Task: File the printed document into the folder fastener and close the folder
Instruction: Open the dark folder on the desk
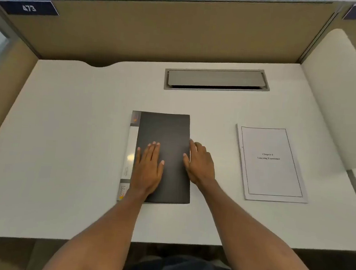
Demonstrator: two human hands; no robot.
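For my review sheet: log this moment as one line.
folder: closed, flat on desk | left hand: flat on cover | right hand: at folder's right edge | document: unfiled, right of folder

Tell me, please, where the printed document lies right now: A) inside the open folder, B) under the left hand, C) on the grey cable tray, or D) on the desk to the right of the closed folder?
D: the printed document lies flat on the desk, apart from the closed folder, to its right.
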